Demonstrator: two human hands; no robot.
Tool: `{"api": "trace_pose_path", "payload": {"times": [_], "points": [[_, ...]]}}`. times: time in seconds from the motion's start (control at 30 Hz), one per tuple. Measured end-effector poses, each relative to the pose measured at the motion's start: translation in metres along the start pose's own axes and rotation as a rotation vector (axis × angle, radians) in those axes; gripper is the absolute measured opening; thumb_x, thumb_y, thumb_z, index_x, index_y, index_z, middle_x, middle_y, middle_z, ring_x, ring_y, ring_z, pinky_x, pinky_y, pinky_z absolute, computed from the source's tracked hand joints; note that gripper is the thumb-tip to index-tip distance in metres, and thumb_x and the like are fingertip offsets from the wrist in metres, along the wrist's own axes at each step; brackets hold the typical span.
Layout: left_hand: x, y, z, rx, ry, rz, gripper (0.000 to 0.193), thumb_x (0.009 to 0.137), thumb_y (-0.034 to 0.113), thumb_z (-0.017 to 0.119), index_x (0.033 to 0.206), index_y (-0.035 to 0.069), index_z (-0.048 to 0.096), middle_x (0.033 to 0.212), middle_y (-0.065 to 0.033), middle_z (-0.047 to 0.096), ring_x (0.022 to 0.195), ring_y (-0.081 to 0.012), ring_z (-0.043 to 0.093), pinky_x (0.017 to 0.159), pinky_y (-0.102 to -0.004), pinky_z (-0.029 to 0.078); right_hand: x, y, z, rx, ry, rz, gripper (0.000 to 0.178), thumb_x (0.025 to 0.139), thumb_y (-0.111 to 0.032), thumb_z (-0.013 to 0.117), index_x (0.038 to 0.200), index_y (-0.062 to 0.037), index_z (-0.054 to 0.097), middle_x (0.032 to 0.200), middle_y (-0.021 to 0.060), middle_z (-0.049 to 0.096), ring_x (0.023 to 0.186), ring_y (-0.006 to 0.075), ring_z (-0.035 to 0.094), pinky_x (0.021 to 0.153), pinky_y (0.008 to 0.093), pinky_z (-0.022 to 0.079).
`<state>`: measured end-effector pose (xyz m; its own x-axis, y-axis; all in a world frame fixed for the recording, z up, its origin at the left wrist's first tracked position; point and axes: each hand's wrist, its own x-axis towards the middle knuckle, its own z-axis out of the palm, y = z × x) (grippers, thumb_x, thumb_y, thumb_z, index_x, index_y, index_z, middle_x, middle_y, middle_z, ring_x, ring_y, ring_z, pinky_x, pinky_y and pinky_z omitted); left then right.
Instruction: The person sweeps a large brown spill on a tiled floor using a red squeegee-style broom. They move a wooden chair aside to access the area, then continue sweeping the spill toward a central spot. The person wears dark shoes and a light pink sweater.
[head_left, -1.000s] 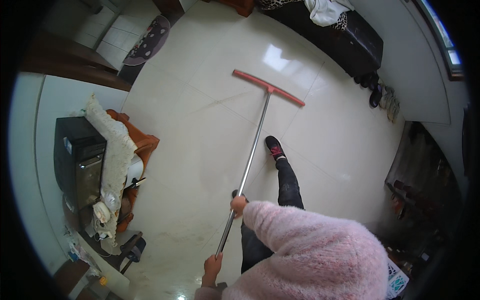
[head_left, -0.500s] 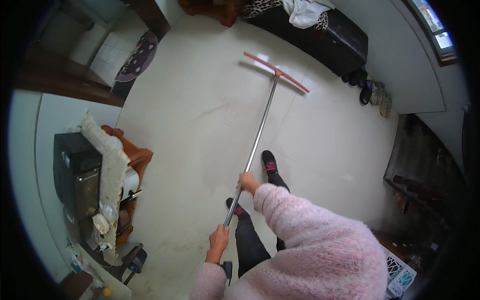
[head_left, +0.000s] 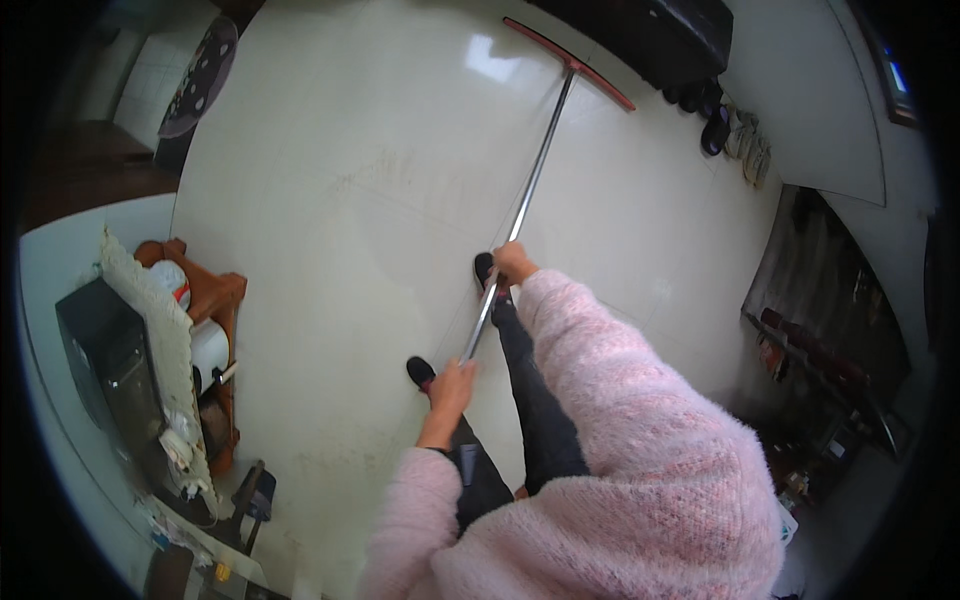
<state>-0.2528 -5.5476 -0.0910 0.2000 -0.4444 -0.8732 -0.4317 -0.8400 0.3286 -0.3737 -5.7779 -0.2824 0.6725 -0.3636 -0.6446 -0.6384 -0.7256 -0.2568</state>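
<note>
Your left hand (head_left: 452, 383) is closed around the lower end of the pole (head_left: 528, 195), and your right hand (head_left: 513, 262) is closed around it higher up, toward 1 o'clock from the left. The pole is a bare metal shaft running from your hands toward 12 o'clock across the pale floor (head_left: 350, 200). It ends in a red blade (head_left: 568, 62) lying crosswise on the floor, just short of a dark sofa (head_left: 660, 35) at the top edge. Both your sleeves are pink and fuzzy. Your two dark shoes stand on the floor beside the shaft, one by each hand.

At 9 o'clock an orange wooden stand (head_left: 215, 340) holds a white jar (head_left: 208, 348) and a second white pot (head_left: 170, 280) with a red band; what is in them cannot be told. A lace cloth (head_left: 150, 320) drapes a black box (head_left: 105, 360) next to it. Several shoes (head_left: 735, 125) lie in a row by the wall at 1 o'clock.
</note>
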Motion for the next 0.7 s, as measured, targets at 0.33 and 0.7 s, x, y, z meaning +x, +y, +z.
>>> {"api": "trace_pose_path", "payload": {"times": [0.33, 0.7], "points": [[-0.220, -0.282, -0.027, 0.174, -0.058, -0.310, 0.059, 0.080, 0.059, 0.047, 0.083, 0.002, 0.060, 0.081, -0.0224, 0.061, 0.082, -0.0393, 0.058, 0.071, -0.0470, 0.044, -0.133, -0.357, 0.074, 1.925, -0.603, 0.870, 0.026, 0.087, -0.016, 0.042, 0.109, -0.0013, 0.042, 0.094, 0.0196, 0.057, 0.076, 0.0363, 0.059, 0.057, 0.0616, 0.049], [-0.156, -0.144, 0.005, 0.172, 0.136, 0.041, 0.038, 0.082, 0.043, 0.054, 0.085, 0.006, 0.056, 0.072, -0.0186, 0.060, 0.072, -0.0389, 0.058, 0.064, -0.0481, 0.044, -0.148, -0.231, 0.035, 1.938, -0.043, 0.881, 0.025, 0.090, -0.018, 0.043, 0.100, 0.0031, 0.037, 0.072, 0.0159, 0.054, 0.057, 0.0307, 0.060, 0.046, 0.0440, 0.052]]}}
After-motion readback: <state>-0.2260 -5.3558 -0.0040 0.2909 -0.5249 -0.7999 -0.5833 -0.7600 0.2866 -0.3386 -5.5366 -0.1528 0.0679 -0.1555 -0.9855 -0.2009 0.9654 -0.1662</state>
